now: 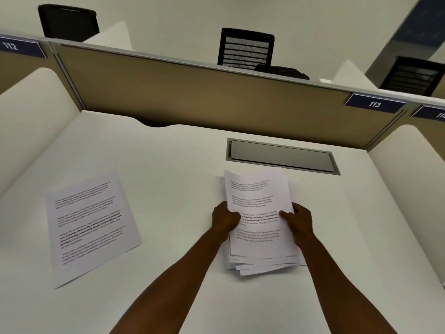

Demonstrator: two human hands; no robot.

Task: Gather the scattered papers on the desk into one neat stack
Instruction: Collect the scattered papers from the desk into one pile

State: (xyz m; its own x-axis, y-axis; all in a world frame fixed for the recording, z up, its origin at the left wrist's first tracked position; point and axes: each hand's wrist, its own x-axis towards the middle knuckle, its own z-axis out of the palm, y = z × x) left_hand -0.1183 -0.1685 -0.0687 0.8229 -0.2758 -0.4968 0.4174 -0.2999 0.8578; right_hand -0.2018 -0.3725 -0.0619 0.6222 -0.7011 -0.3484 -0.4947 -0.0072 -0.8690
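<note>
A loose bundle of printed white papers (pixel 258 201) is held over the white desk (pixel 168 165), right of centre. My left hand (pixel 225 218) grips its left edge and my right hand (pixel 299 219) grips its right edge, thumbs on top. The sheets' lower edges are uneven and fan out near the desk. One single printed sheet (pixel 91 225) lies flat on the desk to the left, turned slightly askew, well apart from both hands.
A grey cable hatch (pixel 281 156) is set into the desk just beyond the bundle. A tan partition (pixel 192 97) closes the back, with white side dividers left and right. Black chairs (pixel 245 48) stand behind the partition.
</note>
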